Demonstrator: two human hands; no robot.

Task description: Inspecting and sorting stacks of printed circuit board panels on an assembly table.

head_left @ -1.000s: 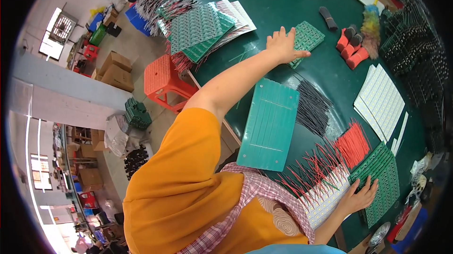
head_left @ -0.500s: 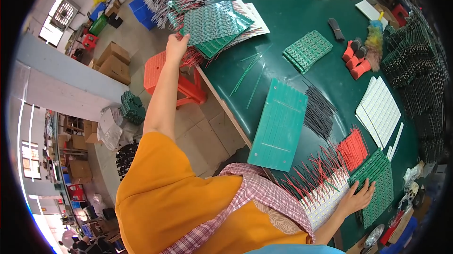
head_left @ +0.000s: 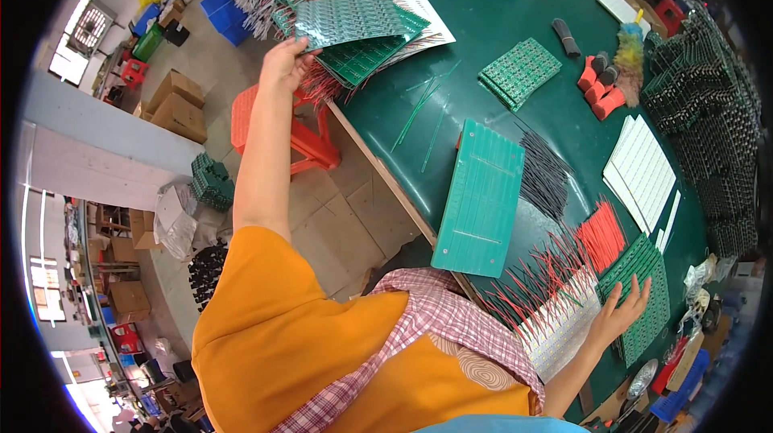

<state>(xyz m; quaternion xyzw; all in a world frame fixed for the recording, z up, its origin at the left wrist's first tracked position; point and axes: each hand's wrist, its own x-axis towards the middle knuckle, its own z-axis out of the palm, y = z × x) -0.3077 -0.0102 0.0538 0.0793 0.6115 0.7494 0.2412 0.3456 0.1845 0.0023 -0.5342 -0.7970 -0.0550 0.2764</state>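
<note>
My left hand (head_left: 287, 65) reaches out to the far left, its fingers pinching the near corner of a green circuit board panel (head_left: 350, 14). That panel tilts up a little from the green boards (head_left: 362, 61) and white boards below it. Near the right table edge, my right hand (head_left: 620, 314) rests with fingers spread on a stack of green circuit boards (head_left: 651, 304). Against that stack lies a white board panel (head_left: 555, 336), with red and black wires (head_left: 541, 280) standing up along it.
A green flat fixture plate (head_left: 479, 200) lies mid-table beside black wires (head_left: 543, 171) and a red wire bundle (head_left: 600, 236). Farther off are a small green board stack (head_left: 521, 72) and white panels (head_left: 640, 171). A red stool (head_left: 310, 143) stands by the table's left edge.
My left hand has lifted the near corner of the top green panel, which now bends upward. My right hand's fingers have spread wider on the stack. The whole view has shifted slightly.
</note>
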